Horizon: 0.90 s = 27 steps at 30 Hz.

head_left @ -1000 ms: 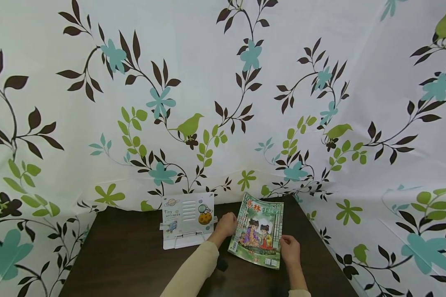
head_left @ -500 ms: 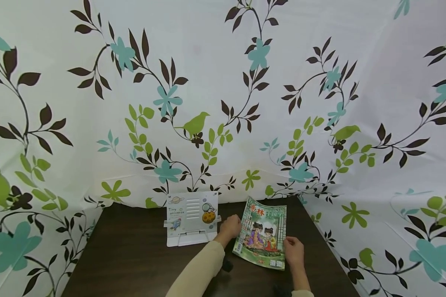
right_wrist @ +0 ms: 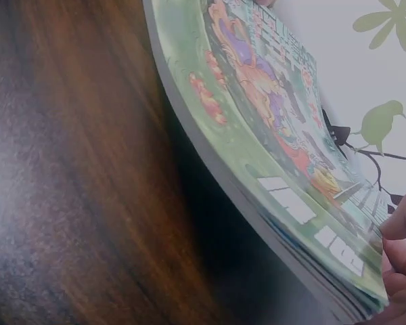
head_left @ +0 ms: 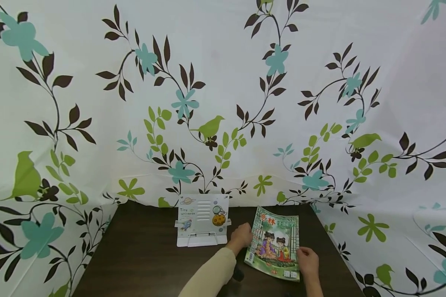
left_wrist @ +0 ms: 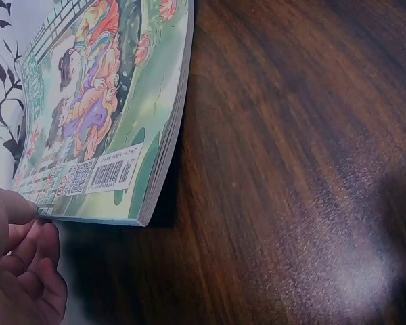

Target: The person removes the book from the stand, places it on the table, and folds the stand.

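A magazine [head_left: 274, 243] with a green illustrated cover is held between both hands, tilted and slightly bowed above the dark table. My left hand [head_left: 241, 236] pinches its left edge, the spine side; in the left wrist view the thumb and curled fingers [left_wrist: 44, 237] meet at that edge near the barcode. My right hand [head_left: 307, 260] pinches the opposite edge, thumb on the cover; in the right wrist view those fingers [right_wrist: 400, 233] sit at the page edges, and a dark gap shows under the magazine's lower side.
A white book stand [head_left: 202, 218] printed with planets and "Tiny universe" stands left of the magazine, close to my left hand. The dark wooden table [head_left: 145, 255] ends at a wall covering [head_left: 223, 82] with leaves, flowers and birds.
The head view has turned slightly left, so everything sits further right in it. Both hands keep their grip on the magazine, which stays about the same beside the stand.
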Available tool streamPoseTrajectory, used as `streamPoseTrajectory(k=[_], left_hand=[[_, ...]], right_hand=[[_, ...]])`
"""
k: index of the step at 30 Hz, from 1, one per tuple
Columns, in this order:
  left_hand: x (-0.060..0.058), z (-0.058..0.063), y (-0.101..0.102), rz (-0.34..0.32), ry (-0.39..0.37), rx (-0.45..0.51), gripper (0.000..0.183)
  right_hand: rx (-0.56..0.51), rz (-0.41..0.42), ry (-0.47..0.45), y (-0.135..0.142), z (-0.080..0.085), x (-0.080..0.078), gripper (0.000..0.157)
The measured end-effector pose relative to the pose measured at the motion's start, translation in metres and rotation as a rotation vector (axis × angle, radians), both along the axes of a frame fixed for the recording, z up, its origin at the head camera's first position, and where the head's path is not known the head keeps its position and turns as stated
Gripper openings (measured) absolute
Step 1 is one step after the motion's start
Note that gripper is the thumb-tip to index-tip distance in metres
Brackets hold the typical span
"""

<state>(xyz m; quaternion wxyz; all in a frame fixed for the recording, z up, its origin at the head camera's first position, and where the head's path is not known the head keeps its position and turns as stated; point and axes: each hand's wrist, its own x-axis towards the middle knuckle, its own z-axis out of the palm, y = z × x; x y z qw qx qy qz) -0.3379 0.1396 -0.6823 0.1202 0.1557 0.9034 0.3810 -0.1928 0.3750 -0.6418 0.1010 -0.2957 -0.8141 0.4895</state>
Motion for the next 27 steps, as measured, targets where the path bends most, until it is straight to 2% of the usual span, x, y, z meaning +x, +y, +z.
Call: streamPoseTrajectory(k=[2, 5, 6, 10, 19, 24, 27], left_hand=[[0.005, 0.002, 0.001, 0.007, -0.006, -0.009, 0.011], [0.018, 0.016, 0.001, -0.008, -0.031, 0.013, 0.006], [0.024, 0.028, -0.001, -0.010, -0.056, 0.022, 0.005], [0.036, 0.044, -0.001, -0.020, -0.052, -0.013, 0.008], [0.039, 0.043, -0.003, -0.014, 0.007, -0.061, 0.012], [0.039, 0.042, -0.004, -0.001, 0.014, -0.083, 0.010], [0.036, 0.037, -0.004, 0.025, 0.031, -0.105, 0.004]], right_hand=[[-0.013, -0.014, -0.022, 0.001, -0.001, 0.003, 0.045], [-0.007, -0.062, -0.039, 0.002, -0.001, 0.009, 0.044], [-0.003, -0.080, -0.044, 0.002, -0.001, 0.011, 0.043], [0.008, -0.115, -0.052, 0.003, 0.000, 0.013, 0.045], [0.053, -0.144, -0.159, 0.004, -0.010, 0.011, 0.041], [0.063, -0.124, -0.185, 0.003, -0.015, 0.009, 0.041], [0.072, -0.101, -0.186, 0.003, -0.019, 0.006, 0.039]])
